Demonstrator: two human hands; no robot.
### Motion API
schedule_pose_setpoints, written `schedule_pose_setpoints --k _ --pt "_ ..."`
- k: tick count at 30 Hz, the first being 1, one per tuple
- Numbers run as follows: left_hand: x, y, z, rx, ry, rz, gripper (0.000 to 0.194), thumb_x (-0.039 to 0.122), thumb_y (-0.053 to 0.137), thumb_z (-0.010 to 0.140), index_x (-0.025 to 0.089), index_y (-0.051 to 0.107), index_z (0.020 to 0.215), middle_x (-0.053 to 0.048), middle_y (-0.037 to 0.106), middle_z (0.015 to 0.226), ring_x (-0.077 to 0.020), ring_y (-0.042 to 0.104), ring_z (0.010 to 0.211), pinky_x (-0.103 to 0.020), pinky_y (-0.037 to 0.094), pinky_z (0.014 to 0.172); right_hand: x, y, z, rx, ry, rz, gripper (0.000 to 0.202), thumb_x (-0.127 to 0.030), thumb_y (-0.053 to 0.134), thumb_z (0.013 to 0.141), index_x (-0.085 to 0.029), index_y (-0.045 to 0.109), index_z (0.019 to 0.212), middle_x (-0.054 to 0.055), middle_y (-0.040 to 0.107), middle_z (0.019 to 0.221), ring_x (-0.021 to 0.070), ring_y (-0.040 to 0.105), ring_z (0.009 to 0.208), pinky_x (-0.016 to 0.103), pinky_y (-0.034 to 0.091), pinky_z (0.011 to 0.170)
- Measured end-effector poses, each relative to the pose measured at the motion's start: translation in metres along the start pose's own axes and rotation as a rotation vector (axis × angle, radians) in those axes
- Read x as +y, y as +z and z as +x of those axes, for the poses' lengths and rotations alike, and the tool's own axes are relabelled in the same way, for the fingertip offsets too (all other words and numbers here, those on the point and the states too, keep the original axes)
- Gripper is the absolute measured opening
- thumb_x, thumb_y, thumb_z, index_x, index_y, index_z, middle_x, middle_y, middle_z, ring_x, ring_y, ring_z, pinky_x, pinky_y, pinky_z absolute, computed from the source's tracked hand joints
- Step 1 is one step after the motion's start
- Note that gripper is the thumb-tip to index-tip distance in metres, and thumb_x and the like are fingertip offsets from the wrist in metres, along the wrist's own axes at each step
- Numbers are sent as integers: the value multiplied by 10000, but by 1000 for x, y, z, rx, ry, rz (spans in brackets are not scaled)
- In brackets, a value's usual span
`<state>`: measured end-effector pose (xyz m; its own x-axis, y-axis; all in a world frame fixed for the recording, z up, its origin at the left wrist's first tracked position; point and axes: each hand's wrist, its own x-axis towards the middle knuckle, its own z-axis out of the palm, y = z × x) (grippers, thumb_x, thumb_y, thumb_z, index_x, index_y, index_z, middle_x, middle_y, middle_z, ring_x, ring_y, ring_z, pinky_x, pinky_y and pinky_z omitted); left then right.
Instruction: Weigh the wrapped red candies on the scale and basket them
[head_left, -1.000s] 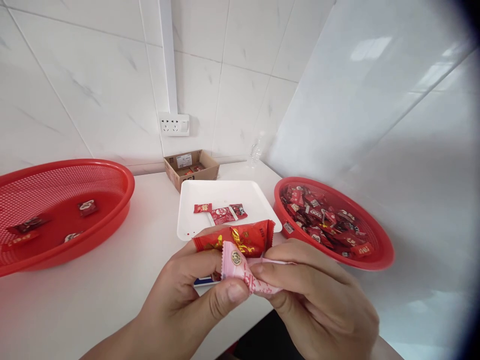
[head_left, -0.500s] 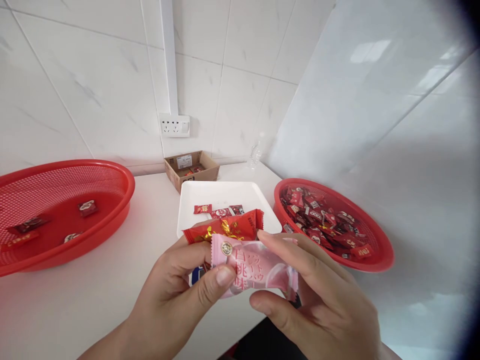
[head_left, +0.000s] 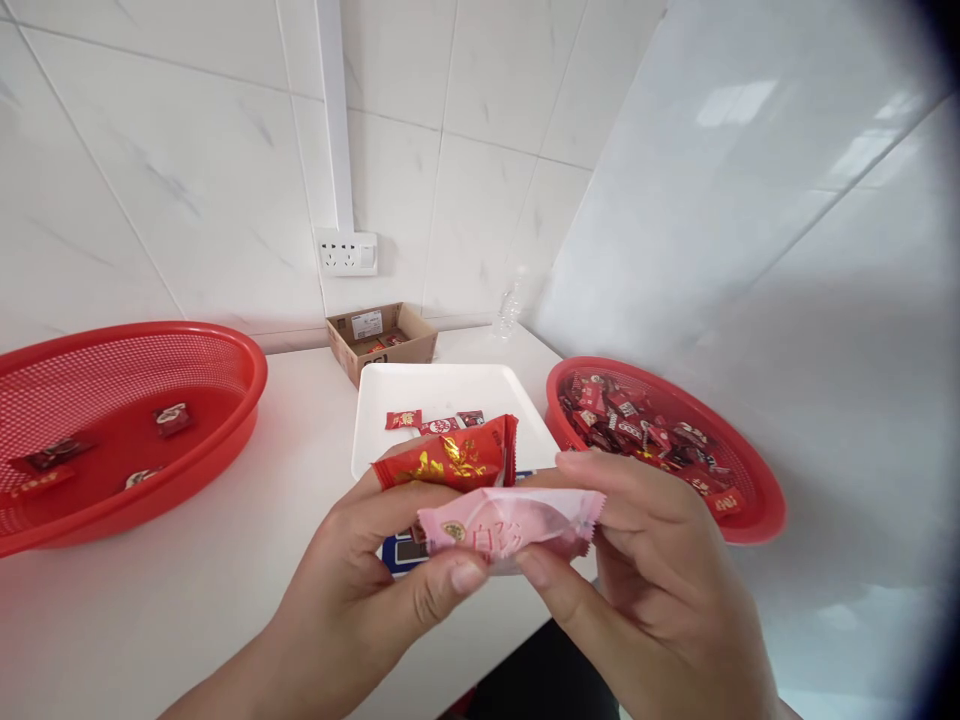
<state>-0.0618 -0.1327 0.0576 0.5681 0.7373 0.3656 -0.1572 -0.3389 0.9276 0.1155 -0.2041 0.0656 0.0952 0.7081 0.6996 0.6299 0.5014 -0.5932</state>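
Note:
A pink wrapped candy (head_left: 517, 520) is held level between my two hands in the middle of the view. My left hand (head_left: 375, 580) pinches its left end with the thumb and also keeps a red candy with gold print (head_left: 457, 455) in its fingers, just behind the pink one. The thumb of my right hand (head_left: 645, 580) presses the pink candy's lower edge, and its fingers curl behind the right end. Beyond the hands a white tray (head_left: 442, 385) carries several small red and dark candies (head_left: 405, 419). A blue edge with a grey display (head_left: 409, 552) shows below the tray, mostly hidden.
On the left stands a large red basket (head_left: 259, 390) with a few candies in it. A red basket (head_left: 772, 500) heaped with candies is on the right. Against the wall are a cardboard box (head_left: 401, 352) and a clear plastic bottle (head_left: 510, 310).
The pink candy has tipped back, so its printed face shows less. My right thumb has come up onto its lower edge. The red candy has shifted slightly, still in my left hand.

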Motion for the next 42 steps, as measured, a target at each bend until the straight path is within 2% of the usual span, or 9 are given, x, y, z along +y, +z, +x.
schedule_pose_setpoints --k 2,5,10,14,18,22,28,37,42 --pt "0 1 1 -37 -32 -1 208 375 668 912 335 780 1083 -24 767 1080 -226 668 1026 -305 528 880 0 3 2 -17 9 27 458 -163 670 854 -341 549 1259 5 738 1007 166 729 795 256 628 692" --pt "0 2 1 -23 -25 39 202 327 625 947 353 781 1072 -5 758 1147 -215 662 1086 -298 523 924 1 8 4 -21 18 68 432 -135 656 848 -325 556 1223 5 734 962 157 714 718 252 624 637" --pt "-1 2 -1 2 40 77 225 280 595 965 366 781 1059 9 760 1142 -224 629 1166 -328 507 998 1 10 3 -41 77 134 445 -175 691 859 -350 555 1244 -5 730 985 162 718 765 262 617 660" --pt "-2 1 1 -8 19 53 204 304 595 965 353 779 1036 10 734 1205 -225 614 1190 -333 502 1008 1 8 5 -49 91 136 394 -219 682 886 -367 560 1230 -29 744 989 141 720 776 223 599 639" --pt "-4 1 4 18 15 60 168 376 621 944 322 775 909 19 749 1112 -199 664 1057 -276 535 877 0 7 9 -1 124 119 317 -190 681 867 -357 588 1120 -40 749 924 125 693 655 198 537 494" --pt "-6 2 3 61 -3 86 203 414 612 943 284 755 878 8 755 929 -172 673 863 -243 526 725 0 8 10 21 163 148 316 -182 677 863 -364 592 1107 -45 741 878 129 690 658 199 551 515" --pt "-9 1 0 80 6 121 276 397 549 979 256 701 797 9 723 817 -168 630 800 -253 487 704 4 9 8 -60 189 228 398 -260 691 893 -391 554 1243 -21 746 974 164 727 795 255 612 647" --pt "-5 3 4 82 8 93 279 376 513 997 274 684 802 28 617 765 -130 533 708 -196 450 627 14 8 0 -75 254 230 345 -269 646 927 -406 558 1232 -20 748 1020 124 662 646 210 525 501" --pt "-5 5 3 84 6 95 306 377 515 996 258 650 749 30 547 696 -132 456 648 -207 405 582 10 7 3 -45 259 251 274 -248 642 919 -352 583 1165 -47 693 768 108 574 505 208 482 431"
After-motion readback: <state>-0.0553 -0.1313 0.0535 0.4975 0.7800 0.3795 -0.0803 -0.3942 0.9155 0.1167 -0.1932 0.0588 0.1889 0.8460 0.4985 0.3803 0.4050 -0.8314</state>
